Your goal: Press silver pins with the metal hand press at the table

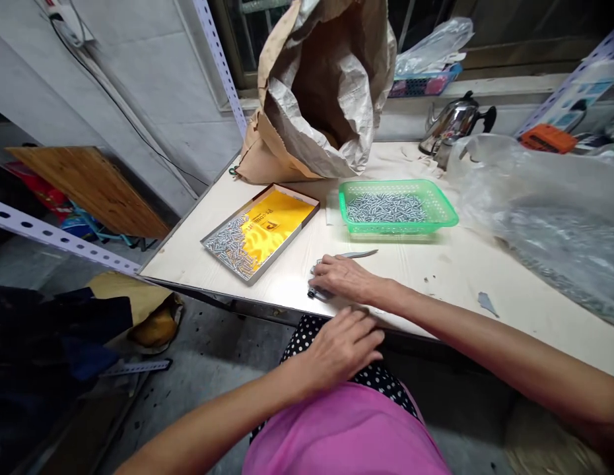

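My right hand (341,277) rests near the table's front edge, its fingers curled down over a small dark metallic object (313,293) whose kind I cannot make out, as the fingers hide most of it. Behind those fingers lies a thin grey pointed piece (360,254). Over my lap, just off the table edge, my left hand (342,346) has its fingers stretched out and holds nothing visible. Beyond the hands stand a shallow tray (282,253) with small metal pins on a yellow sheet (280,214), and a green plastic basket (399,228) full of similar pins.
A large open paper sack (282,155) stands at the back. To the right lies a clear plastic bag (549,178) with small metal parts. A steel kettle (455,119), an orange object (547,138) and a grey scrap (486,303) are also on the table.
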`<state>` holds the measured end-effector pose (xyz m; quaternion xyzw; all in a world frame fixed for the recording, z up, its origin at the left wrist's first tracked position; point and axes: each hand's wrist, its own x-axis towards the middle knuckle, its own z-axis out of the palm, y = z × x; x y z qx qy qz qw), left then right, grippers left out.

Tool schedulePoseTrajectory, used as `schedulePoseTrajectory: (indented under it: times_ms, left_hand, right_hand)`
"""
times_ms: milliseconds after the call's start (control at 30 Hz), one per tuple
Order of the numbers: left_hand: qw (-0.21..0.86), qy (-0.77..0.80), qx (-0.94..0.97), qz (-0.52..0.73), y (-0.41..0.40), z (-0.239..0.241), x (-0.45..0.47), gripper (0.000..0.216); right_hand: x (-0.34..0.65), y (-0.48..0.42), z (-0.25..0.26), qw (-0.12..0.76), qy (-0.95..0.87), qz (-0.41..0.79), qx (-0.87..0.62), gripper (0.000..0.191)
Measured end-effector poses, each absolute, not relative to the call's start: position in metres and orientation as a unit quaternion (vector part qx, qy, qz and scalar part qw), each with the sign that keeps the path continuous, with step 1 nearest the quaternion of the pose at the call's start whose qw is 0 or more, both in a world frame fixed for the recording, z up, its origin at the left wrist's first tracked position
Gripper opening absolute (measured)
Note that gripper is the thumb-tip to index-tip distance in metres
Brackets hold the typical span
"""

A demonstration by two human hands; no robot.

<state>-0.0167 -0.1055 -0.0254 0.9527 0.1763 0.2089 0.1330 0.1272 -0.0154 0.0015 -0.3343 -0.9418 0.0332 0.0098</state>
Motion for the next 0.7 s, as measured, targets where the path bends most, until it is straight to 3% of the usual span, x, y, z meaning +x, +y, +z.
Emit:
schedulePoseTrajectory:
  times_ms: [333, 533, 700]
  left_hand:
    - [0.01, 0.491, 0.842, 0.222, -0.025, 0.02, -0.155, 0.025]
    - [-0.043, 0.57, 0.815, 0.093, 0.031, 0.021, -0.177, 0.026]
    - [-0.029, 0.516, 0.854, -0.051, 0.055, 0.021, -0.173, 0.026]
  right_hand:
    - [0.113, -0.01, -0.006, 0.007, -0.972, -0.047, -0.23, 0.017]
    - [0.11, 0.006, -0.014, 0.015, -0.966, -0.005, -0.258, 0.017]
    - [0.105, 0.009, -0.016, -0.01, -0.961, -0.011, -0.276, 0.019]
